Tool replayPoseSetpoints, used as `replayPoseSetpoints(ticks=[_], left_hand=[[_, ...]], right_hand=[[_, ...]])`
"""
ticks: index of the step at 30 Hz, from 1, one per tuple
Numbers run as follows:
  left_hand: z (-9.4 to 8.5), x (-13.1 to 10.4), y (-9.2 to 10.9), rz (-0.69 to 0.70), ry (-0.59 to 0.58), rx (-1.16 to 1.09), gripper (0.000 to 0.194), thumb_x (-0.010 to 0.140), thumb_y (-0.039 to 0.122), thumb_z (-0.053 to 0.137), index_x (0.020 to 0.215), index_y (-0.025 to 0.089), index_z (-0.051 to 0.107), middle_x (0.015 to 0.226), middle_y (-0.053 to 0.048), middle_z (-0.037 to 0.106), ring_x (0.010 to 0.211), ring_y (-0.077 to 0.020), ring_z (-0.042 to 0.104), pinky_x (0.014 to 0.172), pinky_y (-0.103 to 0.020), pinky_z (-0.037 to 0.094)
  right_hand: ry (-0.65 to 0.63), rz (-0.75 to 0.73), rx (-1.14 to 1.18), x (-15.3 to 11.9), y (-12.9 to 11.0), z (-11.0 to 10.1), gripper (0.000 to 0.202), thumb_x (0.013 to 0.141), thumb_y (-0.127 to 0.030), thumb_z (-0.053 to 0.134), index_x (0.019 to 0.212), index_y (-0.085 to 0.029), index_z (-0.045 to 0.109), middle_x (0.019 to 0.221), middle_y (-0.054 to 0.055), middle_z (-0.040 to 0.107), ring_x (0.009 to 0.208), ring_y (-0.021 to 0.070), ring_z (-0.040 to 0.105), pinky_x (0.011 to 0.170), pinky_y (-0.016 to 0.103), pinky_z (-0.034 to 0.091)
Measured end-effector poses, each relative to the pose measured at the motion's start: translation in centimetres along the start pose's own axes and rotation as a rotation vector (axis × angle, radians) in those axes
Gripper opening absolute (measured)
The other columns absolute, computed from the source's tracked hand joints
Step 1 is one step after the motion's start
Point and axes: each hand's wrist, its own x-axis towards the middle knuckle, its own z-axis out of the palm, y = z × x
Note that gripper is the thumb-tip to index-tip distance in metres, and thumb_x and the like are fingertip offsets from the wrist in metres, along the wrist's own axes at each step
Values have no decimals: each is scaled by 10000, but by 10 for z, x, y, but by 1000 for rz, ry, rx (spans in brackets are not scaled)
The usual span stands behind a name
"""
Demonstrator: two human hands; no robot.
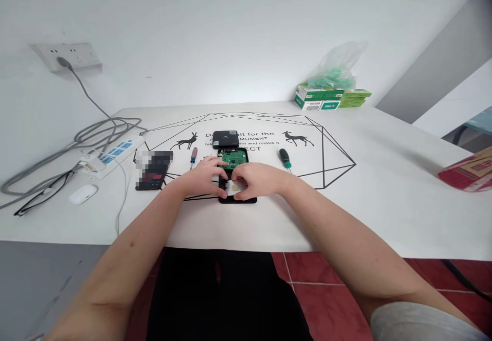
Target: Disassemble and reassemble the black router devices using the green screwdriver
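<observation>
An opened black electronic device case (252,200) lies on the table in front of me, a green circuit board (232,161) exposed at its far end. In its near half is a white patch with a small yellowish square (235,188). My left hand (205,178) grips the left side, with its thumb near the white patch and its fingers by the board. From the right, my right hand (257,179) curls over the case, thumb and forefinger on either side of the patch; its other fingers are hidden. Just behind lies a black cover (226,140).
A green-black screwdriver (285,158) lies right of the case, a smaller screwdriver (194,157) left. Further left are a phone (154,171), white earbud case (83,194), glasses (48,190) and power strip (119,154) with cables. Green-white boxes (319,98) stand back right; a red package (467,172) sits far right.
</observation>
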Motion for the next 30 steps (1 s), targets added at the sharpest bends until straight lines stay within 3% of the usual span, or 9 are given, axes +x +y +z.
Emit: replayPoseSetpoints(ticks=[13,16,19,21,24,27,30], left_hand=[[-3,-1,1,6,9,-56,454,758,592,946,1092,307,825,1545,-71,638,1548,-394,401,1266,-597,402],[-6,-1,-2,25,62,-46,435,821,613,882,1102,288,813,1506,-92,663,1509,-383,460,1248,-581,426],[-7,3,-8,36,187,42,279,979,505,706,1072,258,795,1359,-104,735,1395,-341,568,1219,-547,455],[-7,6,-13,-32,294,138,252,1044,345,557,1073,239,783,1240,-105,770,1281,-314,637,1180,-526,484],[-7,9,-21,-279,391,305,341,1025,167,456,1140,218,773,1218,-125,776,1221,-329,663,1106,-528,517],[-7,10,-24,-494,369,452,364,1022,146,472,1221,217,768,1289,-155,749,1290,-374,621,1064,-545,514],[-6,9,-25,-568,314,521,394,1019,122,472,1258,222,769,1346,-158,727,1344,-384,572,1078,-551,488]], right_hand=[[7,7,15,1,1,-2,312,771,-413,866,866,-200,659,911,31,652,759,183,563,667,305,388],[4,17,29,2,2,0,313,770,-416,868,847,-205,650,913,31,661,771,189,573,662,309,382],[-2,19,33,3,3,1,311,778,-416,868,858,-204,655,936,40,676,788,197,587,667,316,387],[5,-1,5,3,4,2,305,783,-412,877,840,-205,660,899,46,690,847,225,598,705,327,400],[20,-38,-30,4,5,3,294,779,-401,897,823,-205,683,838,58,713,974,282,604,782,347,417],[12,-32,-6,5,6,5,297,783,-400,905,878,-195,713,912,71,724,961,274,618,790,348,440],[-12,-13,23,6,7,5,316,783,-414,909,924,-192,735,987,78,712,930,257,637,783,342,468]])
